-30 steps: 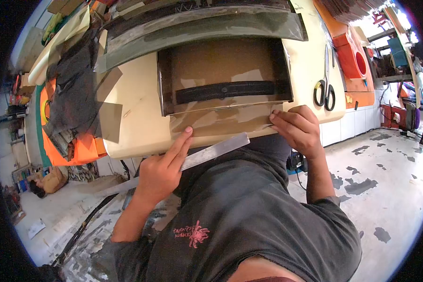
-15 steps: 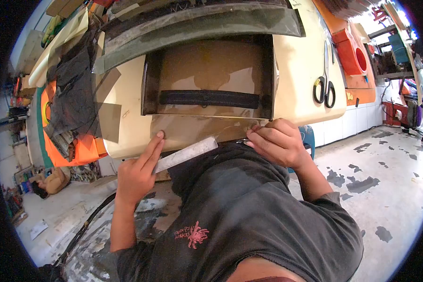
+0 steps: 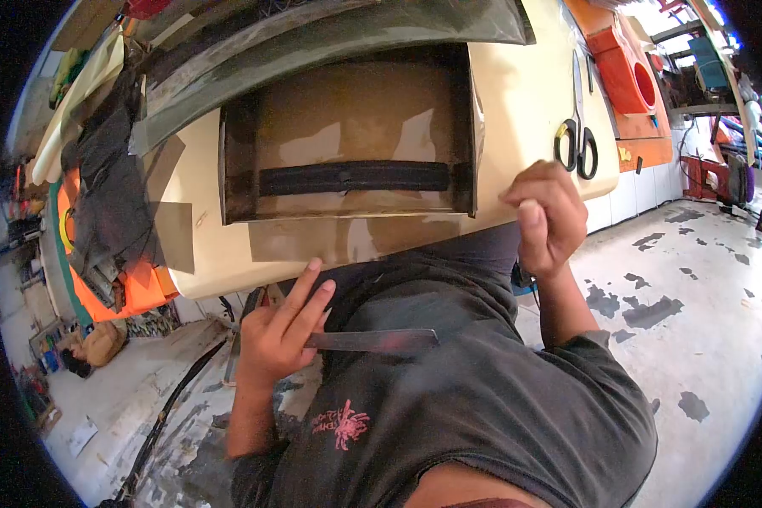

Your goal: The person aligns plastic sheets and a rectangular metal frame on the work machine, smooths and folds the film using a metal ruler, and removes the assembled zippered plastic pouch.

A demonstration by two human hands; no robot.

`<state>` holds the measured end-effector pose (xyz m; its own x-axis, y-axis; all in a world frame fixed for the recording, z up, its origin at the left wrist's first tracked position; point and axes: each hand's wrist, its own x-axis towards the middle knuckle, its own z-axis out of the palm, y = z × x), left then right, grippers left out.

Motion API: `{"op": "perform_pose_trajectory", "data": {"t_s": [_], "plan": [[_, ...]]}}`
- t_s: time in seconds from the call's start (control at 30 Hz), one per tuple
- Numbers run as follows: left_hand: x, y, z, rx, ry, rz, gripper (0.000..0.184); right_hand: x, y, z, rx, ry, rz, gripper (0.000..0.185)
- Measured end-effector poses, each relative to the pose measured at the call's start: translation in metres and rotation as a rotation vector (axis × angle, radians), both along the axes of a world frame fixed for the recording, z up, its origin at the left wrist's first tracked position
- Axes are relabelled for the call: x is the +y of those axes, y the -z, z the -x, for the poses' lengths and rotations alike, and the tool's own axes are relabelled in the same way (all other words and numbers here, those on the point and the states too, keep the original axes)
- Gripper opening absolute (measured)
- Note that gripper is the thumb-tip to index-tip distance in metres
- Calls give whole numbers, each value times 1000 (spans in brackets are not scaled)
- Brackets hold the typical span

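My left hand [image 3: 284,326] has two fingers stretched out near the table's front edge. Its other fingers are closed on a flat metal strip [image 3: 372,340], which points right across my shirt. My right hand [image 3: 550,216] is raised off the table's right front, fingers curled in; what they hold, if anything, I cannot make out. Between the hands, a translucent brownish sheet [image 3: 292,241] lies along the table edge. Behind it sits a shallow dark-sided frame [image 3: 230,169], with a black zipper-like strip [image 3: 356,177] across its inside.
Black-handled scissors [image 3: 577,140] lie on the cream table [image 3: 516,110] at right. An orange-red holder [image 3: 620,72] stands beyond them. Dark translucent sheets [image 3: 330,38] cover the back, and black mesh [image 3: 110,178] hangs at left. Another person [image 3: 97,345] is on the floor far left.
My right hand has lifted from the table edge, up and to the right. My left hand has drawn back towards my body, tilting the metal strip nearly level. The view has shifted slightly.
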<state>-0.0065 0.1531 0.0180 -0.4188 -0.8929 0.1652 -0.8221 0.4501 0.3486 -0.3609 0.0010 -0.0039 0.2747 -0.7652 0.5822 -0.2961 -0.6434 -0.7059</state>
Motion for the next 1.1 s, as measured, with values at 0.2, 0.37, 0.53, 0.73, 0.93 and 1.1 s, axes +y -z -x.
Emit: {"op": "perform_pose_trajectory", "data": {"t_s": [0.2,0.37,0.53,0.73,0.93,1.1], "plan": [[-14,5,28,32,-49,10,56,-16,-3,-11,-81,146,-235,9],[-22,13,40,32,-19,-122,47,-18,-8,-8,103,84,-201,8],[-21,16,39,40,22,-120,43,-18,-5,-7,351,38,8,30],[-23,14,40,121,2,18,42,-13,1,-3,457,48,26,39],[-30,20,35,145,-123,40,57,-14,2,-2,523,52,112,38],[-20,21,33,127,-187,-134,80,-15,8,-7,453,111,129,31]]}}
